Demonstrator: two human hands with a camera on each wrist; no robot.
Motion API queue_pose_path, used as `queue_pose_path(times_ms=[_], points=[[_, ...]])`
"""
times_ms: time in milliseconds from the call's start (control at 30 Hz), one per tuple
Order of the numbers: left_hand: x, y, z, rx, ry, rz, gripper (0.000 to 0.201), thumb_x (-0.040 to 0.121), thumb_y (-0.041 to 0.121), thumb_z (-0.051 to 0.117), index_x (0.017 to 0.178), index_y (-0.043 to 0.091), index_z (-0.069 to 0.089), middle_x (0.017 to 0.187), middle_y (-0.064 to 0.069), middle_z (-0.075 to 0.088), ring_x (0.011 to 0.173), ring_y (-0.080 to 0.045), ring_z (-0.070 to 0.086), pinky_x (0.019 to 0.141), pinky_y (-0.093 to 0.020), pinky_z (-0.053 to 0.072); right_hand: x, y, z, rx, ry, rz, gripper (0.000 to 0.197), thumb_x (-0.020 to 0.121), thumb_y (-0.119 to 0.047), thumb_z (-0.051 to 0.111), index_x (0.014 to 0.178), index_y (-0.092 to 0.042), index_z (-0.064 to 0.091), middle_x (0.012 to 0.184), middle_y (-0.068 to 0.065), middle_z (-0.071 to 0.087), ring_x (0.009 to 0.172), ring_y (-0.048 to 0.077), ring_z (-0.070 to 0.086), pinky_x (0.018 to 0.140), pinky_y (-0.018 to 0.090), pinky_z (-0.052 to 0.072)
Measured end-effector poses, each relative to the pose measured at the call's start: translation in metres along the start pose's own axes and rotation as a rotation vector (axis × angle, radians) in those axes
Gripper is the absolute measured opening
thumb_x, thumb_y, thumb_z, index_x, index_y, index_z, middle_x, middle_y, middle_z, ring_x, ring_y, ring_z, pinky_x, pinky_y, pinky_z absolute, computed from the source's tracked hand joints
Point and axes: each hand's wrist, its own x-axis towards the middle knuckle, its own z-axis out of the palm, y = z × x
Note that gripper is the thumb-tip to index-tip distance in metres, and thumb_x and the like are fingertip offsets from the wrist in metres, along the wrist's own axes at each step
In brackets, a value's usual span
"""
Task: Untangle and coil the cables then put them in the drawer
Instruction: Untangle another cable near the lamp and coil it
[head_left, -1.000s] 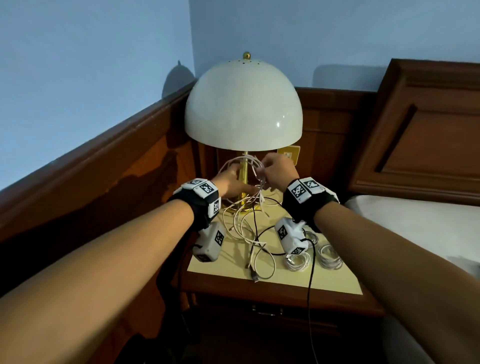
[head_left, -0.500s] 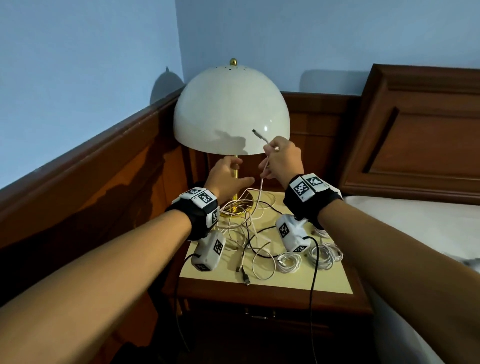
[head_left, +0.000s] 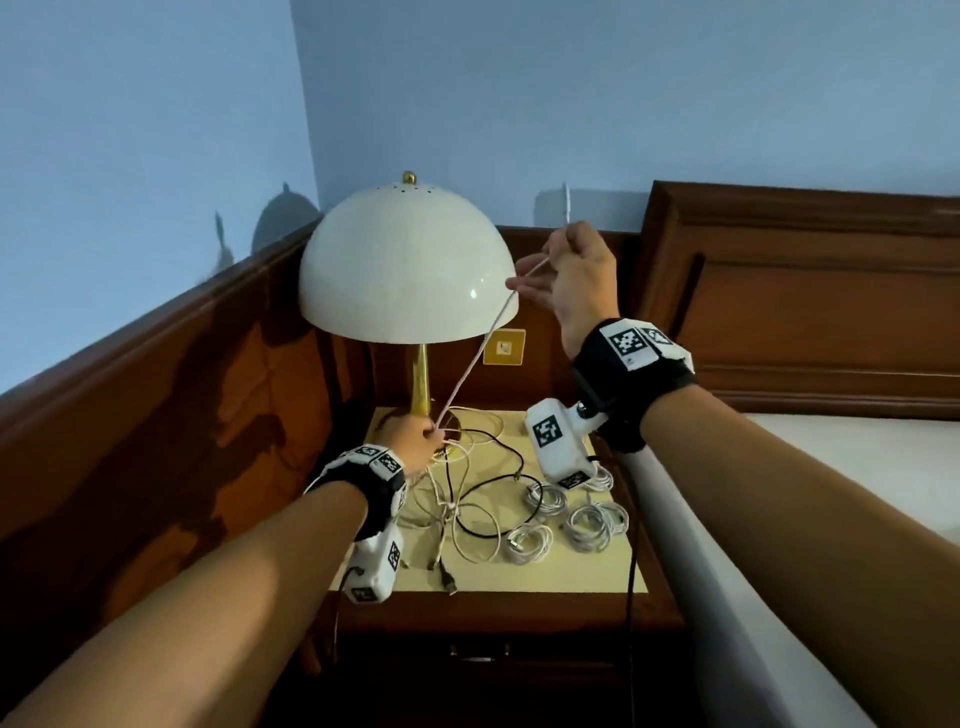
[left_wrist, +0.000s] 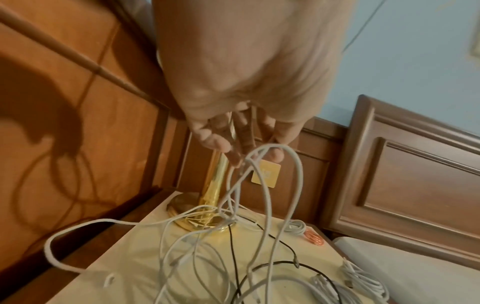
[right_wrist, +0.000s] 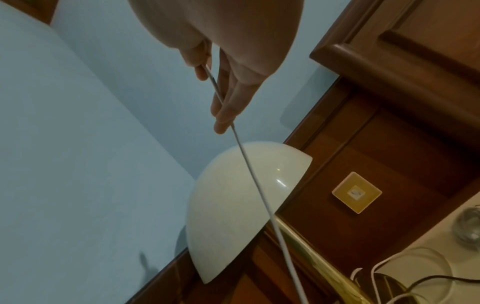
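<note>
A thin white cable (head_left: 480, 340) is now drawn taut across the centre of the frame, having been lifted well above where it was held half a second ago, its upper end pinched in the fingers of the right hand (head_left: 569, 280) beside the cream dome-shaded brass lamp (head_left: 408, 270). Its lower end is clamped by the fingers of the left hand (head_left: 413, 439) at the knot of loose white and black cables (head_left: 462, 499) on the pale yellow tabletop (head_left: 519, 579). One strand is judged to be nearly freed, while several small coiled white cables (head_left: 592, 525) lie at lower right, not yet in the drawer.
</note>
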Motion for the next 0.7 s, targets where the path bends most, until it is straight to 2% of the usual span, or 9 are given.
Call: queue_pose_path(times_ms=[100, 233, 300, 367, 433, 500, 567, 633, 700], points=[[0.008, -0.005, -0.005, -0.002, 0.022, -0.067, 0.033, 0.098, 0.031, 0.047, 0.093, 0.006, 0.067, 0.094, -0.011, 0.068, 0.088, -0.028, 0.066, 0.072, -0.026, 0.05, -0.001, 0.003, -0.015, -0.005, 0.045, -0.016, 0.022, 0.103, -0.016, 0.039, 0.085, -0.015, 0.053, 0.099, 0.025, 0.065, 0.085, 0.038, 0.07, 0.072, 0.035, 0.06], [0.021, 0.005, -0.03, -0.159, 0.053, -0.074, 0.03, 0.096, 0.022, 0.048, 0.078, 0.013, 0.07, 0.094, -0.007, 0.072, 0.087, -0.024, 0.068, 0.086, -0.036, 0.054, -0.004, 0.023, -0.032, -0.141, 0.112, 0.053, 0.019, 0.101, -0.017, 0.043, 0.087, -0.017, 0.056, 0.102, 0.022, 0.066, 0.092, 0.033, 0.069, 0.076, 0.033, 0.058], [0.025, 0.015, -0.047, -0.231, 0.166, -0.057, 0.027, 0.094, 0.019, 0.049, 0.082, 0.011, 0.072, 0.089, -0.007, 0.074, 0.083, -0.023, 0.068, 0.083, -0.035, 0.055, -0.002, 0.038, -0.038, -0.269, 0.111, 0.132, 0.016, 0.097, -0.019, 0.049, 0.085, -0.017, 0.06, 0.1, 0.016, 0.068, 0.093, 0.03, 0.068, 0.082, 0.037, 0.058], [0.026, 0.026, -0.062, -0.343, 0.334, -0.016, 0.025, 0.092, 0.018, 0.048, 0.082, 0.015, 0.07, 0.081, -0.002, 0.074, 0.08, -0.022, 0.069, 0.08, -0.037, 0.056, -0.003, 0.049, -0.04, -0.406, 0.0, 0.346, 0.015, 0.093, -0.02, 0.056, 0.1, -0.011, 0.065, 0.108, 0.013, 0.068, 0.101, 0.029, 0.066, 0.09, 0.04, 0.054], [0.024, 0.037, -0.077, -0.422, 0.481, 0.048, 0.026, 0.095, 0.02, 0.045, 0.08, 0.017, 0.065, 0.077, 0.005, 0.072, 0.078, -0.018, 0.068, 0.079, -0.034, 0.055, -0.018, 0.053, -0.039, -0.73, -0.127, 0.519, 0.033, 0.088, -0.019, 0.066, 0.116, -0.004, 0.059, 0.11, 0.009, 0.064, 0.109, 0.029, 0.062, 0.087, 0.032, 0.053], [0.021, 0.046, -0.091, -0.471, 0.57, 0.099, 0.026, 0.098, 0.024, 0.041, 0.081, 0.018, 0.06, 0.078, 0.007, 0.072, 0.08, -0.017, 0.068, 0.081, -0.03, 0.053, -0.026, 0.052, -0.04, -0.729, -0.221, 0.615, 0.037, 0.085, -0.021, 0.071, 0.112, 0.0, 0.058, 0.1, 0.014, 0.067, 0.097, 0.032, 0.067, 0.068, 0.029, 0.055], [0.017, 0.051, -0.1, -0.529, 0.552, 0.141, 0.026, 0.099, 0.025, 0.042, 0.081, 0.022, 0.059, 0.073, 0.007, 0.071, 0.076, -0.016, 0.069, 0.08, -0.033, 0.055, -0.037, 0.059, -0.036, -0.759, -0.27, 0.669, 0.03, 0.092, -0.02, 0.062, 0.095, 0.009, 0.058, 0.074, 0.023, 0.069, 0.064, 0.034, 0.07, 0.044, 0.027, 0.051], [0.012, 0.052, -0.103, -0.55, 0.477, 0.172, 0.025, 0.1, 0.024, 0.043, 0.085, 0.02, 0.062, 0.067, 0.002, 0.07, 0.068, -0.013, 0.069, 0.078, -0.034, 0.057, -0.041, 0.06, -0.028, -0.773, -0.263, 0.681, 0.03, 0.093, -0.02, 0.06, 0.084, 0.009, 0.058, 0.062, 0.019, 0.066, 0.044, 0.029, 0.064, 0.039, 0.027, 0.049], [0.007, 0.053, -0.105, -0.488, 0.46, 0.214, 0.024, 0.1, 0.025, 0.044, 0.091, 0.016, 0.064, 0.067, 0.002, 0.069, 0.067, -0.009, 0.067, 0.077, -0.03, 0.056, -0.04, 0.06, -0.018, -0.849, -0.201, 0.483, 0.026, 0.089, -0.023, 0.063, 0.087, 0.002, 0.059, 0.071, 0.015, 0.068, 0.047, 0.024, 0.066, 0.047, 0.03, 0.055]])
